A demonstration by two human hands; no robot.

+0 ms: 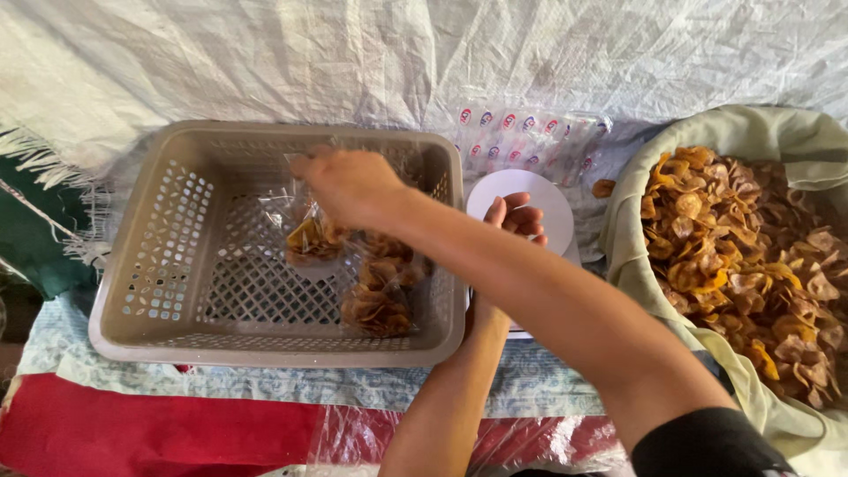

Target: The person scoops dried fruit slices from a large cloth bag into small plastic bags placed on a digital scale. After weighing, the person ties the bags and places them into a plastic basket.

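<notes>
The right hand [352,184] reaches across into the basket [150,256], fingers pinched on a clear bag of chips [311,237] hanging above its floor. The left hand [515,217] rests loosely curled, empty, beside the white plate [528,187].

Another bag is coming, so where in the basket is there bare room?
The basket floor is bare on its left half, between the left wall and the chip bags. The right side is crowded with bags, with the right hand over them.

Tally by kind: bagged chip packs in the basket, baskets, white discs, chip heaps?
Chip packs in basket: 3
Basket: 1
White disc: 1
Chip heap: 1
Total: 6
Right hand holds one pack.
</notes>
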